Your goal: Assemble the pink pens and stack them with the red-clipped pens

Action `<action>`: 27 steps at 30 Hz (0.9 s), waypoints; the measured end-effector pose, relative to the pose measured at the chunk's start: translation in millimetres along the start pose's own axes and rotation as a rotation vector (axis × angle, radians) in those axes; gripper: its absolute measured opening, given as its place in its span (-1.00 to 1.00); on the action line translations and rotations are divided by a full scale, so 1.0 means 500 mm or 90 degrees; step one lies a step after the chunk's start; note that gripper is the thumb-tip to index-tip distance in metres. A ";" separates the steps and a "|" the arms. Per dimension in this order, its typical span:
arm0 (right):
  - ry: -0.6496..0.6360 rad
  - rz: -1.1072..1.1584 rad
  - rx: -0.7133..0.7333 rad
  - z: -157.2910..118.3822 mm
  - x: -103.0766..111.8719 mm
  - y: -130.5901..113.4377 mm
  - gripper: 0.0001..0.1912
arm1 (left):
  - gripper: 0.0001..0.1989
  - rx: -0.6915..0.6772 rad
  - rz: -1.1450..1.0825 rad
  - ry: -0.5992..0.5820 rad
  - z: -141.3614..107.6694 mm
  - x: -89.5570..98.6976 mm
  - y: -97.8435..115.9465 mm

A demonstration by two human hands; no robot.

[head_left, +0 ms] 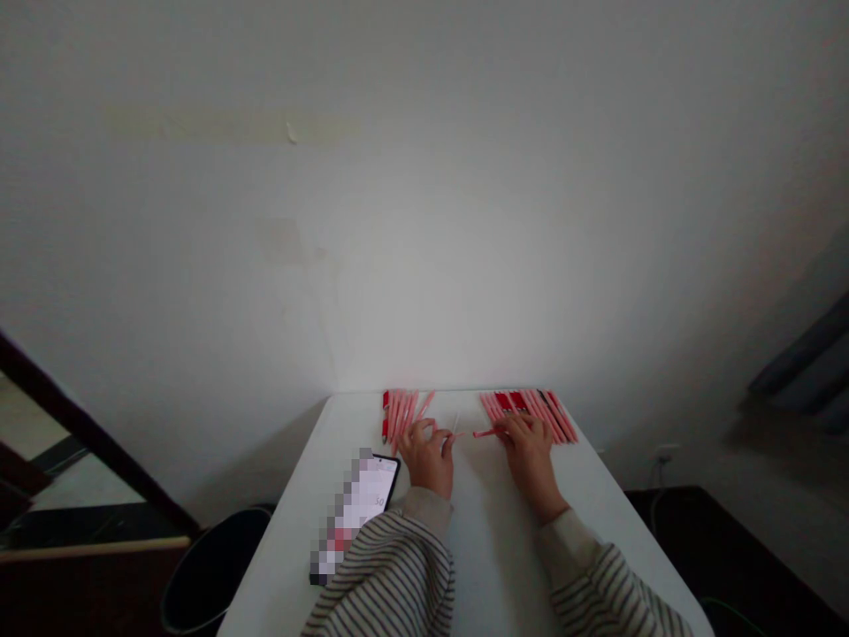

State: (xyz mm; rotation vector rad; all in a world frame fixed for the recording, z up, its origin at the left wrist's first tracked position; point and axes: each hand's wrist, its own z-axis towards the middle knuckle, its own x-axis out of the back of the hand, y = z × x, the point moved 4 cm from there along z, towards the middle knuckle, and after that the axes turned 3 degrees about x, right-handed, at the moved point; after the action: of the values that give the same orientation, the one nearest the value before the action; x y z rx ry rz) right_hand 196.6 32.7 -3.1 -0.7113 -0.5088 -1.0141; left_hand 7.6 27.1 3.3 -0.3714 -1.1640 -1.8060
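My left hand (428,453) is closed in a pinch on a thin pale pink stick (460,434), whose tip points right. Opposite it, my right hand (529,453) pinches a slim red pen (483,433), its end pointing left. A small gap separates the two tips. Beside my left hand lies a row of pink and red pens (401,409). A wider row of similar pens (547,414) lies partly behind my right hand. Between the hands, a thin whitish stick (455,421) rests on the table.
The white table (491,548) stands against a pale wall (424,221). A phone (363,504) with a lit screen, partly blurred out, lies left of my left forearm. A dark bin (216,566) stands on the floor at the table's left side. Dark cloth hangs at far right.
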 end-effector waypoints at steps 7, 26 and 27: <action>-0.003 -0.033 -0.009 -0.003 -0.004 0.000 -0.82 | -0.89 0.001 0.003 -0.011 0.000 -0.002 0.000; -0.055 0.026 0.034 0.002 0.000 -0.032 -0.81 | -0.91 0.001 0.016 -0.058 -0.006 -0.004 0.009; -0.056 0.029 0.034 0.002 -0.002 -0.031 -0.81 | -0.91 0.003 0.018 -0.062 -0.006 -0.005 0.009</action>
State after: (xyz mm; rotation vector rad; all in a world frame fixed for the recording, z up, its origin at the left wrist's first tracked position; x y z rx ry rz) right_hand 182.5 28.4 1.4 -0.7183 -0.5915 -0.9263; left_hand 13.1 25.2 2.8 -0.4748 -1.2234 -1.7774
